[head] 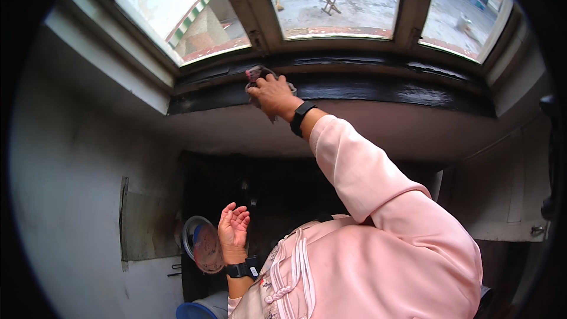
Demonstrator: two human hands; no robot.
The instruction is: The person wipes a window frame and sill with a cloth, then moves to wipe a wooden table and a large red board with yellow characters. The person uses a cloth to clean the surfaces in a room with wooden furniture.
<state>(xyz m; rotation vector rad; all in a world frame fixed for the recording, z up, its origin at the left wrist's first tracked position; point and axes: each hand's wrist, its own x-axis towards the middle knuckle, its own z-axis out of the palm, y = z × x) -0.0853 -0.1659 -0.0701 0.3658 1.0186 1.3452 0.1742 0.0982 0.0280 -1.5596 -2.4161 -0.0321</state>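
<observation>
My right hand reaches up and forward, its fingers pressing a crumpled, dark-stained cloth onto the window sill. The sill is dark and shines toward its right part, as if wet or glossy. One end of the cloth hangs over the sill's front edge. Lower down, my left hand is held up in the air, palm showing, with curled fingers a little apart and nothing in them. Behind it, to the left, are a round metal basin and a reddish round lid or plate.
A wooden window frame with several glass panes rises behind the sill. Outside, a folding stool stands on paving. A blue-rimmed bucket sits at the bottom left. On the right is a pale cabinet door. The area below the sill is very dark.
</observation>
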